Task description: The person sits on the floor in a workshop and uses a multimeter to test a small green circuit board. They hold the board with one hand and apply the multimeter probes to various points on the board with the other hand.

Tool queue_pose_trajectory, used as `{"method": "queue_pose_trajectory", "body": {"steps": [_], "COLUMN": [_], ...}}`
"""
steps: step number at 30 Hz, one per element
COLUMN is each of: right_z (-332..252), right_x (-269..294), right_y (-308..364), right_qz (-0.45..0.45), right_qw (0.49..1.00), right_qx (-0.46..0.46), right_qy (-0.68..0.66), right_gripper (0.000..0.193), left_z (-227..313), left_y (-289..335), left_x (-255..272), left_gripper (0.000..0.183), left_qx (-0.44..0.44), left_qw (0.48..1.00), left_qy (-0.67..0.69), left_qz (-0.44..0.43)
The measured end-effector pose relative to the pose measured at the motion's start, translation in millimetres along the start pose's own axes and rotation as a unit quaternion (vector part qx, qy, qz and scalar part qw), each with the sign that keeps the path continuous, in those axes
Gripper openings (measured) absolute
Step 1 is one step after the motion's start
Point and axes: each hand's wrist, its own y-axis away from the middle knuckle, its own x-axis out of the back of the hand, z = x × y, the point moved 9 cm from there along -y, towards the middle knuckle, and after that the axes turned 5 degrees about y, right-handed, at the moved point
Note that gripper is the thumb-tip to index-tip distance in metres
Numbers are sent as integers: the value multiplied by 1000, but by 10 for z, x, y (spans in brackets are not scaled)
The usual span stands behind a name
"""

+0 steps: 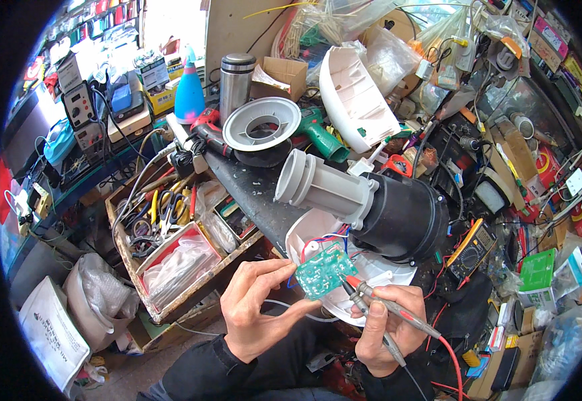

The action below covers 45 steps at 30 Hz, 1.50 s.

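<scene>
My left hand (256, 309) pinches the left edge of a green circuit board (320, 273) between thumb and fingers, its soldered face turned up. Two multimeter probes, a red one (404, 314) and a black one (388, 339), are gripped together in my right hand (391, 327). Their tips meet the board's right edge or hover just over it; I cannot tell which. Blue and red wires (334, 235) run behind the board toward a black motor housing (401, 217) with a grey ribbed tube (327, 190). Under the board lies a white plastic shell (377, 271).
A yellow-framed multimeter (471, 248) leans at the right. An open drawer (164, 311) of pliers and small tools sits at the left. Behind stand a grey round ring part (262, 125), a steel flask (236, 83), a blue spray bottle (189, 93) and a white curved cover (354, 100).
</scene>
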Motion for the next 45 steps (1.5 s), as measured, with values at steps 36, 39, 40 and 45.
{"method": "queue_pose_trajectory", "body": {"steps": [36,39,40,45], "right_z": [-15,8,15,18], "right_x": [-4,-16,-21,-30], "right_y": [39,29,27,25], "right_qz": [-33,-40,-42,-47], "right_qw": [995,994,994,995], "right_qx": [94,94,92,87], "right_qy": [28,33,34,32], "right_gripper": [24,24,24,24], "left_z": [-32,-36,-31,-35], "left_y": [7,9,9,13], "left_x": [-14,-15,-13,-13], "left_gripper": [63,62,62,63], "left_qx": [3,5,1,5], "left_qw": [1000,1000,1000,1000], "left_qy": [0,-4,-4,-2], "left_qz": [-12,-16,-16,-19]}}
